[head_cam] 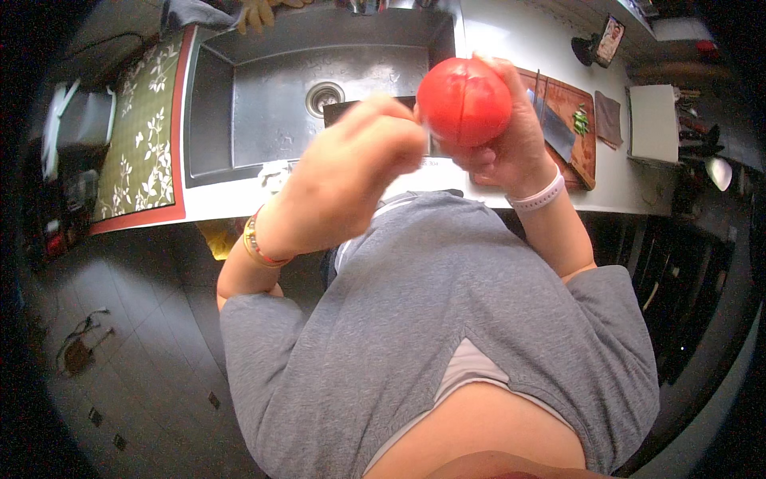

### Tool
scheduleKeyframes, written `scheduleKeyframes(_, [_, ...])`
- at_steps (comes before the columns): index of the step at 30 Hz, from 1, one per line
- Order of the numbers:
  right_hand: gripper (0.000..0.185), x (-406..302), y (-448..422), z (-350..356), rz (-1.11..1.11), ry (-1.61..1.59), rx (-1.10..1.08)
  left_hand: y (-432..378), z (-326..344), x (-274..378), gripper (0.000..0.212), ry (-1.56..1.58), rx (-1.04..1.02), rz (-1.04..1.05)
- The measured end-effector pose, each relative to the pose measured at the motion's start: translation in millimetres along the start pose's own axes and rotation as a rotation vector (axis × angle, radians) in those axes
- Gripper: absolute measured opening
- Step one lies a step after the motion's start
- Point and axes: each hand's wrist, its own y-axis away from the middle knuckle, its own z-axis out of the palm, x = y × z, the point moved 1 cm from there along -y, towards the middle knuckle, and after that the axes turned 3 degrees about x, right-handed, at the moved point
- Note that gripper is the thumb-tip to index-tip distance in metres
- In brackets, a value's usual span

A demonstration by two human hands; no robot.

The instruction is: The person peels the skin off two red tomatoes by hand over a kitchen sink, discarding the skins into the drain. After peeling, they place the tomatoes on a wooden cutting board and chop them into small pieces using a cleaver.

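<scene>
My right hand, with a pale band at its wrist, grips a large round red tomato above the counter's front edge, right of the sink. A dark vertical line, like a slit, runs down the tomato's skin. My left hand, with a red and gold bracelet, is raised just left of the tomato. It is blurred by motion and its fingers are curled. Its fingertips are hidden, so I cannot tell whether it touches the tomato or holds anything.
The steel sink lies ahead to the left. On the right, a wooden cutting board bears a broad knife blade, thin dark sticks and chopped green pieces. A phone stands behind it. A leaf-patterned mat lies far left.
</scene>
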Motion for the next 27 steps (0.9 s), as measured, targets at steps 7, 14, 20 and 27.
scheduleKeyframes(7, [0.057,1,9,-14,-0.296,0.190,0.270,143,-108,-57,0.005,-0.010,1.306,-0.487])
scheduleKeyframes(14, [0.051,15,7,-62,-0.204,0.105,0.165,479,-100,-161,0.005,-0.988,0.678,-1.425])
scheduleKeyframes(20, [0.063,22,24,-62,-0.380,0.312,0.352,363,-74,-129,0.036,-1.221,0.366,-1.867])
scheduleKeyframes(27, [0.063,29,30,-93,-0.383,0.501,0.344,322,-67,-106,0.029,-1.543,0.693,-1.493])
